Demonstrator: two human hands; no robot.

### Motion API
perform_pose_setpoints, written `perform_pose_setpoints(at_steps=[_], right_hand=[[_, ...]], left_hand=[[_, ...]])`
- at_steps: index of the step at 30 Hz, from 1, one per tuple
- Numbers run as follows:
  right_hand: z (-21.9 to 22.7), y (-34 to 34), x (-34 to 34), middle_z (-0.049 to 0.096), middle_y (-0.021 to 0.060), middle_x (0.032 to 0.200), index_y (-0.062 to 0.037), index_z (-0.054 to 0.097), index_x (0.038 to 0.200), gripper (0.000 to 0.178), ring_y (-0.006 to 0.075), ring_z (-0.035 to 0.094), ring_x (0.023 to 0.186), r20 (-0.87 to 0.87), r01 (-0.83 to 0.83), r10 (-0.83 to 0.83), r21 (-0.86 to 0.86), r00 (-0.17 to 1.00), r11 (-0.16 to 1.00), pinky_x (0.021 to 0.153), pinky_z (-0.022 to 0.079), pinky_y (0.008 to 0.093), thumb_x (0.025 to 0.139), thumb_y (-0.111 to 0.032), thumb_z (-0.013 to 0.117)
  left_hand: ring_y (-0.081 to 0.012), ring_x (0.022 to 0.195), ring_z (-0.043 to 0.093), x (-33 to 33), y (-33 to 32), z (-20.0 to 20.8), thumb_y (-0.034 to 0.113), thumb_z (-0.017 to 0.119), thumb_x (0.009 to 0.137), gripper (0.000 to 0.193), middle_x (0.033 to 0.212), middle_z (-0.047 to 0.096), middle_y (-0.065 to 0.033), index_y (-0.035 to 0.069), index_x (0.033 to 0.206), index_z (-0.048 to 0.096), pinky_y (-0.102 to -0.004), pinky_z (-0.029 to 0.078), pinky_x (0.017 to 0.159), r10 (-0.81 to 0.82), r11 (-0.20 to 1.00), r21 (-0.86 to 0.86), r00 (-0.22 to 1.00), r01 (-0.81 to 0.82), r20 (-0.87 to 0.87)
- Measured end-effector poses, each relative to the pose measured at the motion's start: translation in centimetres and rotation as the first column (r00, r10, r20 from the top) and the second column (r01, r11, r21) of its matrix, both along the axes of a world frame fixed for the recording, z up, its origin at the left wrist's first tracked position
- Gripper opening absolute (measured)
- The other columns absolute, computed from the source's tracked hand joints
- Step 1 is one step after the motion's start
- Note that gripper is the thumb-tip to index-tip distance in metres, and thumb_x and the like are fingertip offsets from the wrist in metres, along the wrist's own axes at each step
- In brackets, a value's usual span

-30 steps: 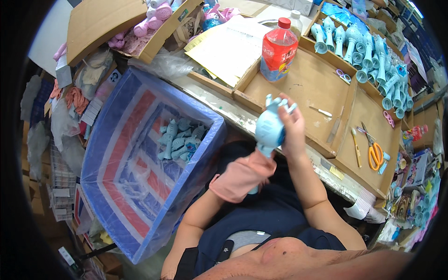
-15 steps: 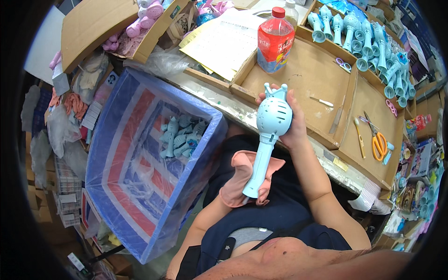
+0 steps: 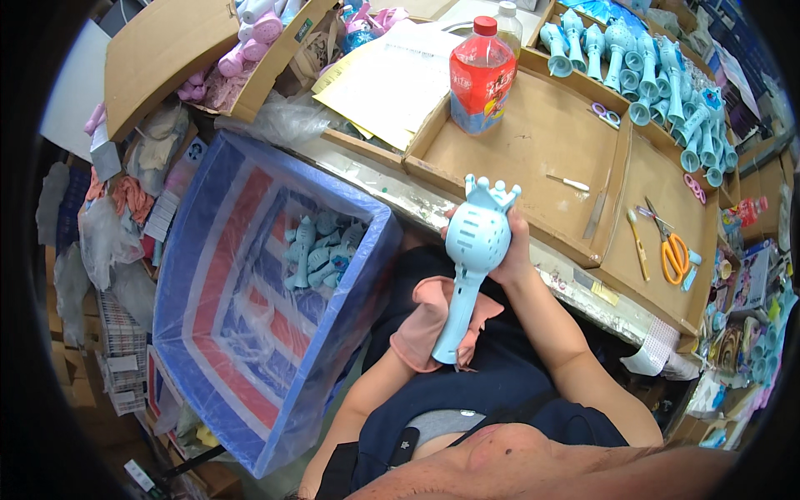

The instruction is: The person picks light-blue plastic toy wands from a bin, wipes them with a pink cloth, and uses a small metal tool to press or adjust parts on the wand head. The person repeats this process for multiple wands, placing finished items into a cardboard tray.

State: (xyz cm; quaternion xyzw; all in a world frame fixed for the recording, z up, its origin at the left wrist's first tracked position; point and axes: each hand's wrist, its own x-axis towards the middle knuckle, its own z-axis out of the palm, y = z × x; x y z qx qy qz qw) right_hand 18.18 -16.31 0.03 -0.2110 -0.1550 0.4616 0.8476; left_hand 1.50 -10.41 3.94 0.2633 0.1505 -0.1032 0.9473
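Note:
I hold a light blue plastic toy wand (image 3: 477,242) with a round slotted head and a crown-shaped top, slanting over my lap. My right hand (image 3: 514,248) is bare and wraps round the head from behind and its right side; some of its fingers are hidden. Around the lower end of the handle my left hand (image 3: 419,335) is closed, covered by a salmon-pink cloth or glove (image 3: 431,302). That cover hides the left fingers. The wand's hollow handle end points down toward me.
A lined blue bin (image 3: 250,462) at left holds several light blue toy parts (image 3: 321,254). Cardboard trays (image 3: 533,150) on the bench carry a red-capped bottle (image 3: 482,79), orange-handled scissors (image 3: 673,257), a knife (image 3: 597,215) and a brush (image 3: 638,244). More blue wands (image 3: 675,79) lie piled at far right.
The wand has turned about its length, showing another side of the head and more crown points. It has also shifted slightly down and left, with both hands still on it.

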Motion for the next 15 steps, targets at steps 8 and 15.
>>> perform_pose_setpoints(at_steps=[8,15], right_hand=[[-0.1,-4.0,-1.5,0.057,0.0267,0.126,-0.0059,0.028,0.148,0.097,0.0369,0.056,0.122,0.375,-0.011,0.084,-0.192,0.923,0.981,0.102,0.045,0.0464,0.078,-0.051,0.077],[2.3,-7.9,-2.1,0.048,0.0111,0.135,-0.0072,0.032,0.148,0.081,0.0222,0.048,0.125,0.487,0.178,0.01,-0.339,0.874,0.924,0.107,0.036,0.0369,0.083,-0.02,0.077]], left_hand=[[-0.0191,0.044,0.055,1.3,0.6,0.8,0.04,0.048,0.095,0.047,0.06,0.058,-0.0107,-0.005,0.097,0.06,-0.0285,0.045,0.041,0.084,0.963,0.257,0.996,-0.085,0.014],[-0.02,0.056,0.061,3.5,-0.6,-2.8,0.045,0.049,0.097,0.052,0.077,0.063,-0.0116,-0.003,0.114,0.056,-0.0291,0.05,0.047,0.001,0.998,-0.07,0.99,0.009,0.143]])
